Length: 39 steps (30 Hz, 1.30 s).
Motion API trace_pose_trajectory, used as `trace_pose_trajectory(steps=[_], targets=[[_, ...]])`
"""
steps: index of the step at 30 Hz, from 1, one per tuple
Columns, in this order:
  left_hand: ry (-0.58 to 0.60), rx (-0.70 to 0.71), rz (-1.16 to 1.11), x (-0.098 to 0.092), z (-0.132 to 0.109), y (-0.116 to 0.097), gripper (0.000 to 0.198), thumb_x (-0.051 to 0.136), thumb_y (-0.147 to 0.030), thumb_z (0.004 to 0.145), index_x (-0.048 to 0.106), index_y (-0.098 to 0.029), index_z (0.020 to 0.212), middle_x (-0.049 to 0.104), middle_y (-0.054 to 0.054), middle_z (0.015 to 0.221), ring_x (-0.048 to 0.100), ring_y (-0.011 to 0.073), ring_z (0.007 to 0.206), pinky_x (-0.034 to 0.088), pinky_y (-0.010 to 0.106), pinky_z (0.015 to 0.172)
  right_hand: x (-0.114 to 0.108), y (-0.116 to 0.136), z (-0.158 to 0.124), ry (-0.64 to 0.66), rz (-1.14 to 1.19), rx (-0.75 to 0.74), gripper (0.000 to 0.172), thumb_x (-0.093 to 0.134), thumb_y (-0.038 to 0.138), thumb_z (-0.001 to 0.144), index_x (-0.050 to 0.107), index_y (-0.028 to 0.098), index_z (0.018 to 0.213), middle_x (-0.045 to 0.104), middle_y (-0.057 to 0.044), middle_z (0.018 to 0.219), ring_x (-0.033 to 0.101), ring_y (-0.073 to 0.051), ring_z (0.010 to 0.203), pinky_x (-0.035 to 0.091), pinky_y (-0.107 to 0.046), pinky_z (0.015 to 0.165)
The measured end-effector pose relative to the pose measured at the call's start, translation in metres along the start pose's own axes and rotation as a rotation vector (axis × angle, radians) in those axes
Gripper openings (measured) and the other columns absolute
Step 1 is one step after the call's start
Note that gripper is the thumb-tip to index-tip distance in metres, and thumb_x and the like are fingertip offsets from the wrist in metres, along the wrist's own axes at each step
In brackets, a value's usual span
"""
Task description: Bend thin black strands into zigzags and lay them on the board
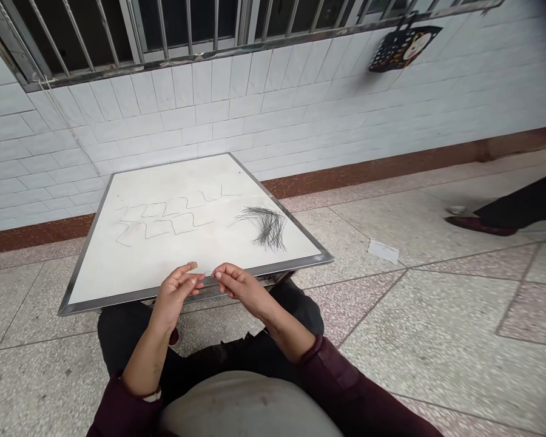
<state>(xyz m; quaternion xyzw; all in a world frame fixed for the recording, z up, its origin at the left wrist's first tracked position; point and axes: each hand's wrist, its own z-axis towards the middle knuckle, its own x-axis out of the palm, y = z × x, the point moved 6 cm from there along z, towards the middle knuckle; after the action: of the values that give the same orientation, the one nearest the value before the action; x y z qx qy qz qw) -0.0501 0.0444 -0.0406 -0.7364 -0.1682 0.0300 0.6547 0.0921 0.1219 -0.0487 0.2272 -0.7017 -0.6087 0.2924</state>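
Note:
My left hand [176,290] and my right hand [236,284] meet fingertip to fingertip over the near edge of a white board [164,267]. Both pinch something very thin between them that I cannot make out. A loose bundle of thin dark wires [266,226] lies on the board's right side, a short way beyond my right hand. Several thin wires bent into zigzag shapes [164,221] lie in two rows across the board's middle and left.
The board has a metal rim [195,293] and rests low over my knees. A white tiled wall and a barred window [164,30] stand behind it. Another person's shoe [480,226] and a scrap of paper [383,250] are on the floor at the right.

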Motion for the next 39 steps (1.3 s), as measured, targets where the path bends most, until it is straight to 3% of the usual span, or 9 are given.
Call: trace_pose_trajectory(steps=[7,13,18,26,39], targets=[[-0.103,0.078,0.168,-0.006,0.001,-0.005,0.043,0.067,-0.037,0.08,0.062,-0.018,0.118,0.073,0.009,0.091,0.068,0.0178,0.073,0.05,0.03,0.07,0.009,-0.001,-0.004,0.061,-0.035,0.0,0.038,0.061,0.055,0.083,0.058,0.019,0.093,0.053,0.004,0.066,0.036,-0.007,0.051,0.025,-0.021,0.047],[-0.074,0.098,0.265,-0.003,0.0,-0.015,0.038,0.068,-0.029,0.077,0.066,-0.02,0.114,0.074,0.006,0.086,0.07,0.0221,0.083,0.051,0.034,0.08,0.01,-0.001,-0.004,0.047,-0.116,-0.038,0.035,0.061,0.054,0.082,0.06,0.02,0.09,0.054,0.003,0.066,0.04,-0.008,0.053,0.03,-0.022,0.05],[-0.077,0.142,0.341,-0.001,0.003,-0.014,0.036,0.063,-0.031,0.081,0.067,-0.023,0.115,0.072,0.004,0.084,0.068,0.0205,0.079,0.051,0.034,0.08,0.016,-0.003,-0.003,0.056,-0.21,-0.074,0.031,0.058,0.05,0.085,0.06,0.02,0.093,0.055,0.003,0.065,0.042,-0.01,0.054,0.034,-0.024,0.054],[-0.14,0.129,0.206,-0.01,0.003,-0.016,0.042,0.068,-0.037,0.079,0.065,-0.018,0.117,0.074,0.008,0.09,0.069,0.0196,0.076,0.051,0.033,0.077,0.018,0.001,-0.01,0.016,-0.474,-0.236,0.025,0.056,0.042,0.089,0.061,0.022,0.103,0.057,0.003,0.062,0.045,-0.012,0.052,0.035,-0.026,0.056],[-0.203,0.102,0.108,-0.016,0.004,-0.02,0.042,0.072,-0.033,0.074,0.066,-0.017,0.113,0.072,0.005,0.08,0.067,0.0161,0.07,0.048,0.026,0.066,0.024,-0.007,-0.019,-0.015,-0.583,-0.312,0.024,0.05,0.043,0.094,0.061,0.025,0.103,0.058,0.002,0.061,0.057,-0.016,0.057,0.041,-0.027,0.061]])
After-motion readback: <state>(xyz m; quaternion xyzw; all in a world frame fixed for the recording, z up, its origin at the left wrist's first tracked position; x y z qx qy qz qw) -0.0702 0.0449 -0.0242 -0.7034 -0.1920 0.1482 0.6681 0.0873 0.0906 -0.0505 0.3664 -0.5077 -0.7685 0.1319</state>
